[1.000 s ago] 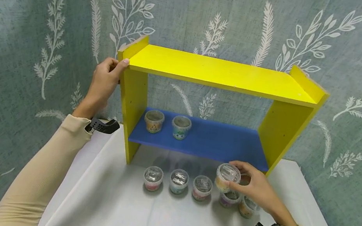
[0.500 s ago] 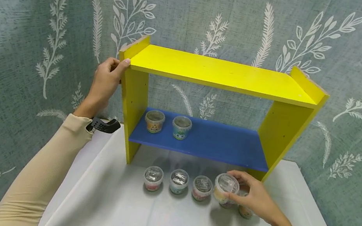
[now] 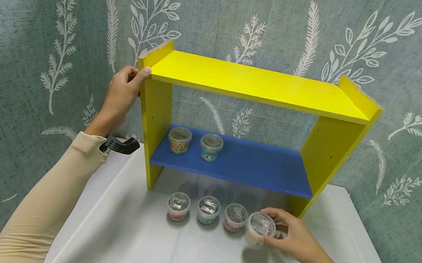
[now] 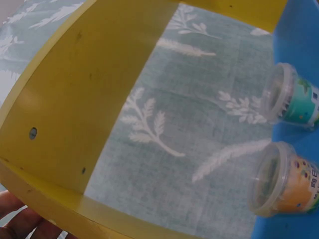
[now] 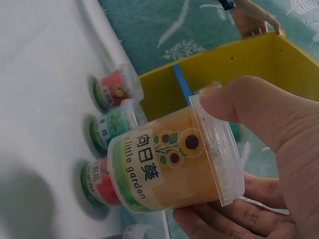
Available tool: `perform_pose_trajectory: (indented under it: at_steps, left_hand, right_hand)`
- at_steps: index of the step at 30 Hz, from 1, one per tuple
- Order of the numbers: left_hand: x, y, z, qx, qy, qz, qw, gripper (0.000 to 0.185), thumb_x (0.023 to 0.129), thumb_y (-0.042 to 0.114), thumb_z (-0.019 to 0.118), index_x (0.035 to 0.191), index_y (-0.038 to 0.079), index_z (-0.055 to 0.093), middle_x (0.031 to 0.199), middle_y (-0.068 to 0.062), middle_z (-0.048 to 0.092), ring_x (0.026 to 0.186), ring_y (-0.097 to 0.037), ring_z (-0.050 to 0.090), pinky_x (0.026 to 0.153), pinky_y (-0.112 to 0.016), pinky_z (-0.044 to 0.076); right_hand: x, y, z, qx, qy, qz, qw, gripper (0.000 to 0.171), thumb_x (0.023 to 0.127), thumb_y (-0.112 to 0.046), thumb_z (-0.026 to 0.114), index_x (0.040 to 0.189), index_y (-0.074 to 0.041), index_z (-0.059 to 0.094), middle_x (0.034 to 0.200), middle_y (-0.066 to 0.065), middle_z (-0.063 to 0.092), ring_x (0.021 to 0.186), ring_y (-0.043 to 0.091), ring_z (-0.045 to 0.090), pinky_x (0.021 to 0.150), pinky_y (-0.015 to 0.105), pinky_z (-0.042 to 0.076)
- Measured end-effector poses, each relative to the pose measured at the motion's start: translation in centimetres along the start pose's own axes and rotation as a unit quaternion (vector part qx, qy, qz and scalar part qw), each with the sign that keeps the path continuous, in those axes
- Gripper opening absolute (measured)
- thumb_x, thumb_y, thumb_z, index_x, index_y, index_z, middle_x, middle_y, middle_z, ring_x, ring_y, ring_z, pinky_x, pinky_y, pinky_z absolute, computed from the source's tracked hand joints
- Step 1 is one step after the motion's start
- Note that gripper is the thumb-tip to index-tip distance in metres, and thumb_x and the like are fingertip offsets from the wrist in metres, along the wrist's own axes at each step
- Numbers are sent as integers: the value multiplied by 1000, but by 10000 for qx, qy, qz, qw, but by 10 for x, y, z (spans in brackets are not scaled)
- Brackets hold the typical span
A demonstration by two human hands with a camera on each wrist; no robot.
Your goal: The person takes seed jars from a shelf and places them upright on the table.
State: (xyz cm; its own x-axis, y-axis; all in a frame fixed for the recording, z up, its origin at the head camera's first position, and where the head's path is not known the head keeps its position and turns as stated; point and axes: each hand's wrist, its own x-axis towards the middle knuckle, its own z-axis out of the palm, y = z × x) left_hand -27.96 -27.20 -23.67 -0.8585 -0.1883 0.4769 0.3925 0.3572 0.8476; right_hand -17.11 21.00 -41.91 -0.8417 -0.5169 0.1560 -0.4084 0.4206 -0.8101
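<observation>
Pinched between thumb and fingers, the small clear-lidded plastic tub with the orange sunflower label (image 3: 259,229) sits in the grip of the right hand (image 3: 292,243); the wrist view shows the thumb across the lid rim and the fingers curled underneath the tub (image 5: 172,169), so it is carried rather than resting on anything. A second ago that tub was higher, close to the front edge of the blue lower shelf board (image 3: 239,161). Now it has come down and toward the person, low over the white tabletop (image 3: 158,252), just right of the row of three similar small tubs (image 3: 207,210) standing in front of the yellow wooden shelf unit (image 3: 259,86). At least one more tub (image 3: 280,235) is mostly hidden behind the hand, so I cannot tell how many stand there.

The left hand (image 3: 122,92) has not shifted: its fingers are wrapped round the top left corner of the shelf unit, thumb on the front edge, steadying it. The two tubs on the blue board, one orange-labelled (image 3: 179,140) and one teal-labelled (image 3: 211,147), stand side by side at the left end as before, and show in the left wrist view too (image 4: 286,179).

To my eye the sunflower tub has been lifted out of the group on the tabletop and drawn back clear of its neighbours. It is well apart from the pair on the blue board, and the board has plenty of bare surface to their right.
</observation>
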Motion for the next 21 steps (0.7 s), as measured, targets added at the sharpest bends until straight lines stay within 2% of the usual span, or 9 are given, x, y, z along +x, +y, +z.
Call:
perform_pose_trajectory:
  at_steps: [13, 21]
  left_hand:
    - [0, 1, -1, -4, -41, 15, 10000, 45, 101, 56, 55, 112, 12, 57, 104, -2, 55, 91, -17, 52, 83, -31, 45]
    - [-1, 1, -1, 6, -40, 29, 10000, 45, 102, 55, 55, 112, 11, 57, 104, -3, 54, 91, -18, 51, 83, -31, 45]
  right_hand:
    - [-5, 4, 14, -11, -193, -140, 9997, 57, 86, -31, 86, 134, -11, 61, 128, 6, 64, 109, 20, 65, 89, 33, 57]
    - [-9, 6, 21, -107, -299, 84, 9995, 62, 86, -33, 86, 136, -8, 59, 125, 6, 61, 108, 23, 62, 88, 32, 57]
